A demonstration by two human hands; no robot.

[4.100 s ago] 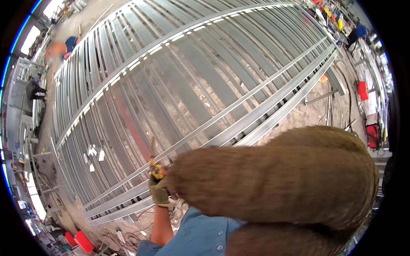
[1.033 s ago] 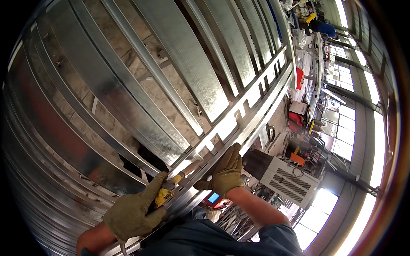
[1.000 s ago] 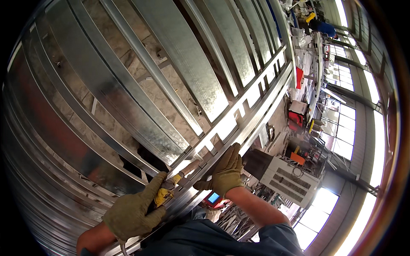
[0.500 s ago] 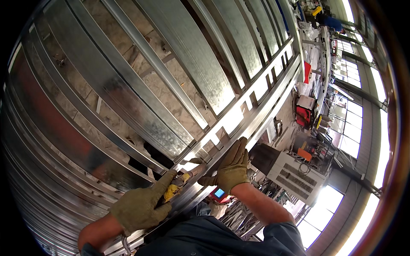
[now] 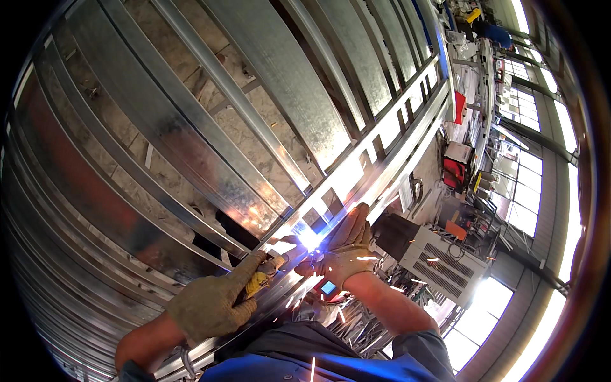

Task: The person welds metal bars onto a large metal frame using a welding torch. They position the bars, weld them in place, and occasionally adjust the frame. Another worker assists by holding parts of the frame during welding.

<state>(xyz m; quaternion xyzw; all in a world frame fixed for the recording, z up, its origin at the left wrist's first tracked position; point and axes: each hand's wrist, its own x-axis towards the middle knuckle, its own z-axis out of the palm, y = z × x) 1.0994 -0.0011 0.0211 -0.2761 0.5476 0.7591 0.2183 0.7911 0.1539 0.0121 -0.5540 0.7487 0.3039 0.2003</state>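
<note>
My left hand (image 5: 210, 312), in an olive work glove, is closed around the yellow grip of a welding torch (image 5: 259, 280). A bright blue-white arc (image 5: 311, 240) burns at the torch's tip, on the joint of a galvanized metal frame (image 5: 398, 170). Just right of the arc, my gloved right hand (image 5: 347, 254) rests on the frame's long edge rail with its fingers stretched out. It grips no tool. Sparks fly past the right forearm and down toward my clothes. Glare hides the exact contact point.
Wide metal slats (image 5: 280, 83) run away to the upper left, with gaps showing the floor. To the right stand a grey vented cabinet (image 5: 442, 262) and a red machine (image 5: 454, 173). Near my body is a red unit with a lit screen (image 5: 328, 288).
An arc has lit at the torch tip, throwing sparks and blue light over the frame, the right glove and my clothes. Both hands have stayed nearly in place.
</note>
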